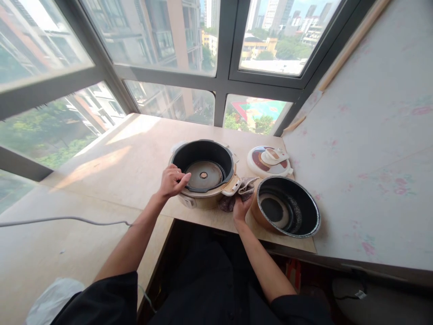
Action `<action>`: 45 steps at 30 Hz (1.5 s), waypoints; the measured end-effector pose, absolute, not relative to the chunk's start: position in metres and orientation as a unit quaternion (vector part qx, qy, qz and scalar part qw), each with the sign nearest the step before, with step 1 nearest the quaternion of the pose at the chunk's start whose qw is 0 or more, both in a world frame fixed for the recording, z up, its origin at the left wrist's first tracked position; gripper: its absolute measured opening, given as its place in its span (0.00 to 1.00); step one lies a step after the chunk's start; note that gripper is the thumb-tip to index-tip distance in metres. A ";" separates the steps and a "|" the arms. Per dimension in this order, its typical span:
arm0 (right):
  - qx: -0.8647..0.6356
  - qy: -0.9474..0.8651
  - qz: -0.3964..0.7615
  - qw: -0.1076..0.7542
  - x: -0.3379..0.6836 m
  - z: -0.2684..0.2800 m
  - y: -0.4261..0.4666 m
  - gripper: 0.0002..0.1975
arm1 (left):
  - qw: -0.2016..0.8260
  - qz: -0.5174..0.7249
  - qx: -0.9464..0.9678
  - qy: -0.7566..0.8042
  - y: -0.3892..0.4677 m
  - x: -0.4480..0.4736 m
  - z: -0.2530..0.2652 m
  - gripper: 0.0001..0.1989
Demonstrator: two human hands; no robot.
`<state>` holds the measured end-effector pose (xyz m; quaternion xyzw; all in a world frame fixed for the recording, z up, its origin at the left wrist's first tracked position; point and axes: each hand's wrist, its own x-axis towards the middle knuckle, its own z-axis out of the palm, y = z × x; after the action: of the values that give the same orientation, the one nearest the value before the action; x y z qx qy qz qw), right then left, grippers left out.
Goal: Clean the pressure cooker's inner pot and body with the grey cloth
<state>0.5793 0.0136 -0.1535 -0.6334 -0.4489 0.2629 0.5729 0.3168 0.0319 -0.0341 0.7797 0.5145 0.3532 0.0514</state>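
Note:
An electric pressure cooker body [189,201] stands on the sill, its dark inside and round heating plate [211,174] exposed. My left hand [172,181] is closed over the left front of its rim, thumb pointing inward. At the cooker's right side, my right hand [241,207] grips a crumpled grey-brown cloth [248,187] close to the white side handle [232,187]. Just right of that hand sits the inner pot [287,205], dark inside with a copper-coloured outside. Behind the pot lies the white and brown lid [269,160].
Windows in grey frames [223,54] border the wooden sill [101,180] at the back and left. A flowered wall [372,158] closes off the right. A grey cord [67,220] crosses the left surface, and a white plastic bag [56,300] lies at the lower left.

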 end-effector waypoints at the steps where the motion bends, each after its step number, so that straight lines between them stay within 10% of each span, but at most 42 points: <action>1: -0.631 -0.453 0.257 0.575 0.579 -0.151 0.016 0.33 | 0.053 0.346 0.781 0.517 0.032 0.317 -0.034 0.31; 19: -0.497 -0.763 0.179 0.372 0.481 -0.120 -0.075 0.18 | 0.087 0.364 0.733 0.568 0.017 0.335 -0.030 0.23; 27: -0.355 -0.785 0.012 0.508 0.477 -0.133 -0.067 0.20 | 0.344 0.394 0.680 0.514 0.006 0.313 -0.005 0.28; 45: -0.556 -0.508 0.288 0.591 0.560 -0.165 -0.051 0.26 | 0.239 0.270 0.699 0.618 -0.020 0.414 0.016 0.20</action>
<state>0.5599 -0.0513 -0.1647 -0.5560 -0.5077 0.2885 0.5915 0.4141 -0.0203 0.0156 0.6989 0.6177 0.2703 0.2385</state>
